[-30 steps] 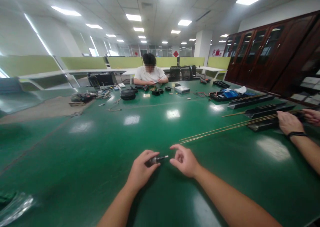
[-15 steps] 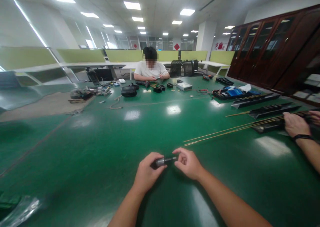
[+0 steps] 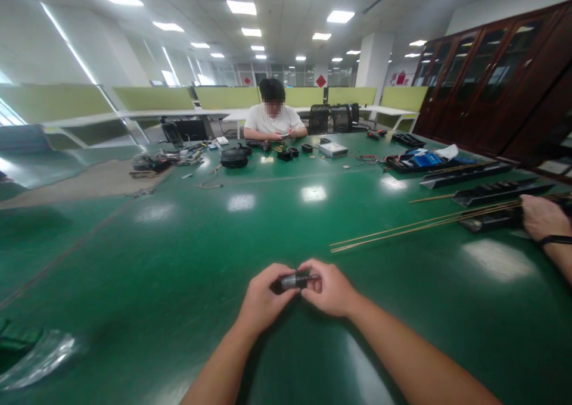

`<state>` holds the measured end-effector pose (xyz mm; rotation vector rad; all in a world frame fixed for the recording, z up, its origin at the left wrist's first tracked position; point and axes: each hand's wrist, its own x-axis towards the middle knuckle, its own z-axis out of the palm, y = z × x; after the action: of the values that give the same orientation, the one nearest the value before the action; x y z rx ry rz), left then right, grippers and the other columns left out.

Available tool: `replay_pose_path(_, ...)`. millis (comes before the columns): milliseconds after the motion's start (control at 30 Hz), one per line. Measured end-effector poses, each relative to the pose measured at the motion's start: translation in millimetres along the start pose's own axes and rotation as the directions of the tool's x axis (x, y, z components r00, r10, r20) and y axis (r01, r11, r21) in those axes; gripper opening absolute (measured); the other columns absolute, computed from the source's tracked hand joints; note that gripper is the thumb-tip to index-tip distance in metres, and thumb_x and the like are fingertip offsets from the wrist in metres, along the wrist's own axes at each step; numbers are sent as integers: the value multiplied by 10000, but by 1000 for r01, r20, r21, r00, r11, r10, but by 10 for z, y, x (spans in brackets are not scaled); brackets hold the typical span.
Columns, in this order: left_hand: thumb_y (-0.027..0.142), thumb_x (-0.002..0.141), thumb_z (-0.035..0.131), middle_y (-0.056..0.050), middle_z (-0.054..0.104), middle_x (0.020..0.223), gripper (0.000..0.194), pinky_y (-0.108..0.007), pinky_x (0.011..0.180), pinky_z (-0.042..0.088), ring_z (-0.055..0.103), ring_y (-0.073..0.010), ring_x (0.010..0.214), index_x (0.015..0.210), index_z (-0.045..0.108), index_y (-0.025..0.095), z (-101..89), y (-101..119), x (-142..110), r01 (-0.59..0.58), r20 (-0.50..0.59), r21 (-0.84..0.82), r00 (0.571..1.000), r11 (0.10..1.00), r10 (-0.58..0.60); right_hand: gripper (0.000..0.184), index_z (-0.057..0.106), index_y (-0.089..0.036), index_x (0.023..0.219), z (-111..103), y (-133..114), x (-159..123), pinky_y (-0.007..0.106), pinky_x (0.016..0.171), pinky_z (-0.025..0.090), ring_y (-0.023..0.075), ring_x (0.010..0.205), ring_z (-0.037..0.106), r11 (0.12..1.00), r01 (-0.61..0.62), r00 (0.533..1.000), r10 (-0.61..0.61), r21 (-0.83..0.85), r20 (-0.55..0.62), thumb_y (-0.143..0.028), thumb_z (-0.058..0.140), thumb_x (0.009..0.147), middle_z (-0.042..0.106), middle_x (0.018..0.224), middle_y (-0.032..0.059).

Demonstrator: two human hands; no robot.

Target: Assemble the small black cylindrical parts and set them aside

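Above the green table [image 3: 187, 310], close to its near side, my two hands meet at a small cylindrical part [image 3: 290, 282]. Its body is dark with a grey, shiny middle, and a thinner shaft points right; its exact kind cannot be made out. My left hand [image 3: 267, 295] grips the body between thumb and fingers, hiding the left end. My right hand [image 3: 328, 289] closes its thumb and fingers round the thin right end, covering part of the shaft. Beyond my hands lie long thin brass-coloured rods [image 3: 384, 235].
At the right edge, another person's hand [image 3: 543, 217] rests by dark metal channels [image 3: 487, 217]. Across the table sits a person in white [image 3: 272, 122]. A black pouch [image 3: 233, 157], a white box [image 3: 333, 149] and a tool tray [image 3: 420, 161] lie farther back. Clear plastic [image 3: 49, 360] lies at near left.
My right hand has moved left and closed from a loose curl onto the part's thin end. My left hand keeps its grip. The other person's hand appears farther right.
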<state>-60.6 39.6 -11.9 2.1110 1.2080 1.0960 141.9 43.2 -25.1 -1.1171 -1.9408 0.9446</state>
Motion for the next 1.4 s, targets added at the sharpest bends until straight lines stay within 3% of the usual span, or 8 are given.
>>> replay_pose_path(467, 225, 763, 750, -29, 689, 926, 196, -272, 765, 498, 639, -175, 851, 947, 686, 213, 17, 0, 17, 3, -16, 1, 1000, 1000, -3, 272, 657, -205, 1029, -7, 5, 4, 198, 510, 369, 91, 531, 484, 1000, -2, 1000, 2, 19, -21, -178, 657, 758, 617, 714, -34)
replay_pose_path(667, 274, 790, 731, -43, 693, 917, 174, -281, 753, 513, 646, -183, 843, 946, 687, 209, 29, 3, 26, -14, -12, 2, 1000, 1000, 14, 237, 689, -209, 1022, -11, -14, 5, 208, 508, 353, 100, 517, 463, 999, -31, 999, 30, -17, -19, -199, 650, 788, 589, 646, -38)
replay_pose_path(967, 276, 789, 726, -59, 708, 934, 180, -307, 782, 537, 658, -199, 866, 954, 699, 209, 31, 4, 8, -17, -3, 10, 1000, 1000, 17, 121, 744, -200, 895, -28, -20, 20, 251, 649, 452, 169, 731, 623, 1000, 0, 998, -2, -21, -67, -228, 696, 788, 717, 831, 33)
replay_pose_path(1400, 286, 769, 748, -58, 721, 917, 188, -305, 757, 545, 669, -203, 844, 939, 725, 209, 8, 51, 10, 4, -34, 11, 999, 1000, -4, 85, 745, -195, 873, -38, -13, 13, 253, 661, 444, 160, 717, 619, 1000, 3, 998, -3, -7, -69, -211, 690, 809, 713, 819, 28)
